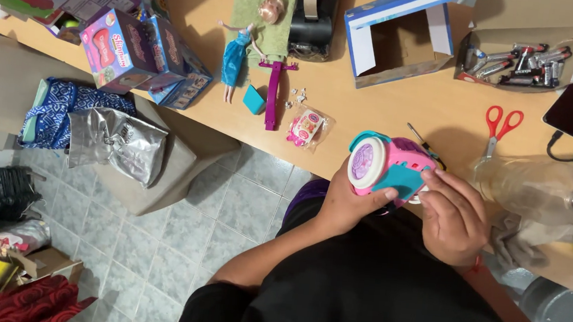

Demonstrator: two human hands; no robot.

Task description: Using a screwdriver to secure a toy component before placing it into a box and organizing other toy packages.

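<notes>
The pink and teal toy (pixel 389 168) is held just above the tabletop (pixel 346 97) edge, before the body — its teal panel is being worked. The left hand (pixel 350 201) is wrapped around its round end; the right hand (pixel 454 215), fingers curled, presses its side — a screwdriver (pixel 421 142) lies just behind, likely needed next

Hands: two, left hand (pixel 344 203) and right hand (pixel 452 218)
Pink-and-teal toy (pixel 387 165): one (both hands hold it)
Doll (pixel 234 58): one
Scissors (pixel 500 130): one pair, red handles
Screwdriver (pixel 424 146): one
Open blue-and-white box (pixel 405 37): one
Batteries (pixel 519 63): a boxful, too many to count
Small wrapped packet (pixel 306 127): one
Clear plastic bottle (pixel 536 187): one
</notes>
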